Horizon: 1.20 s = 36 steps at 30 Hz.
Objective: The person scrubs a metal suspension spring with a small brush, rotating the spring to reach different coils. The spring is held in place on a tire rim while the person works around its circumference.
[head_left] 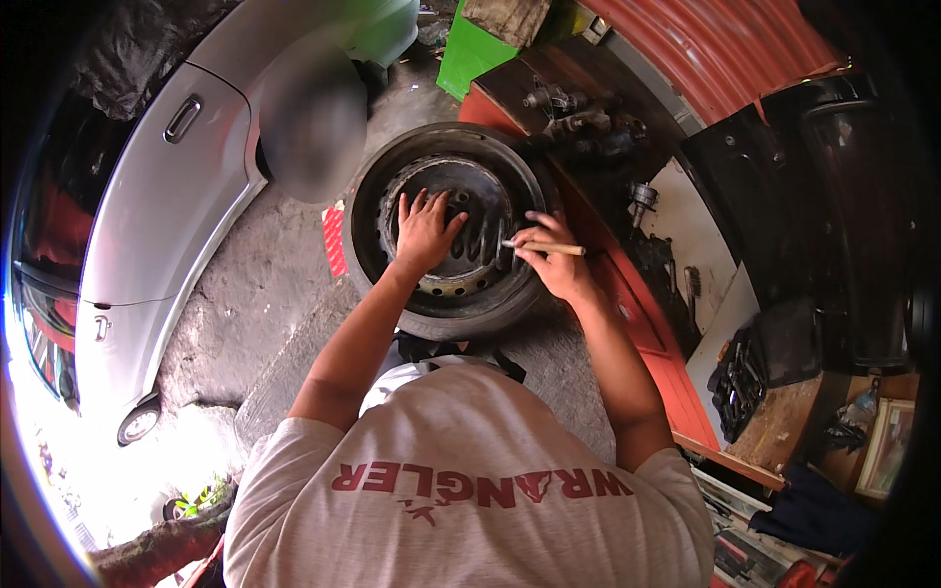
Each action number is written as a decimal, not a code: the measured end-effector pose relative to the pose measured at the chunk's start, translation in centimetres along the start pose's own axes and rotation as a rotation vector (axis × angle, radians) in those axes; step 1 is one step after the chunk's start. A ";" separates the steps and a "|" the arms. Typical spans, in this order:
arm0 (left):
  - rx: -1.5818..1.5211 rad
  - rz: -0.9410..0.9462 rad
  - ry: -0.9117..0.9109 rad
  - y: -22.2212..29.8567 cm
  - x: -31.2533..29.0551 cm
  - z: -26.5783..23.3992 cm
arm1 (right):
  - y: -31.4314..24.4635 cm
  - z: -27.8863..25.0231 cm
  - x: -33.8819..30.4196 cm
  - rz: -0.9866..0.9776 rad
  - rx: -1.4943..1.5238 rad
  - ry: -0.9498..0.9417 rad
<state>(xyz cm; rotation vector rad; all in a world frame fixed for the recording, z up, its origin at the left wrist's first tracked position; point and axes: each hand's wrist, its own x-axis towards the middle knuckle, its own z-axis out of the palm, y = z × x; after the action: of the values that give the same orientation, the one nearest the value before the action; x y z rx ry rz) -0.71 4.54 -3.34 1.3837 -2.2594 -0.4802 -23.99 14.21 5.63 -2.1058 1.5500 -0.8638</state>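
A dark coil spring point(474, 240) lies across the steel wheel point(448, 285) of a tyre point(461, 318) that rests flat in front of me. My left hand point(424, 233) is spread over the spring's left end, with its fingers apart and reaching onto the wheel. At the spring's right end, my right hand point(551, 257) pinches what looks like a small paintbrush point(562, 249) with a pale wooden handle. Its metal ferrule points left at the coils; the bristles are hard to make out against the dark spring.
A silver car point(167, 196) stands along the left. On my right is a red cabinet point(637, 323) with greasy metal parts point(588, 127) on top. A black tool case point(737, 387) and a dark car panel point(833, 216) lie farther right. A red-and-white packet point(334, 240) touches the tyre's left side.
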 end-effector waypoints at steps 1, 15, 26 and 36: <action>0.000 0.007 0.002 -0.2 -0.1 0.1 | -0.5 -0.2 0.0 -0.010 -0.037 -0.078; -0.172 0.029 -0.129 -1.6 0.1 -0.7 | 0.3 0.9 -1.5 -0.227 -0.142 -0.113; -0.192 0.067 -0.163 -2.5 0.3 -0.5 | 1.0 1.0 1.1 -0.038 -0.070 0.192; -0.170 0.124 -0.178 -3.4 0.2 -0.3 | 1.0 -0.2 3.8 0.112 0.118 0.038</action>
<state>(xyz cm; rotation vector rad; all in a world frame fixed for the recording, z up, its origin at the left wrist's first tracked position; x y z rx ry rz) 1.85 2.84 -4.75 1.1496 -2.3643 -0.7603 -24.11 10.28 6.12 -1.9119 1.5793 -0.9361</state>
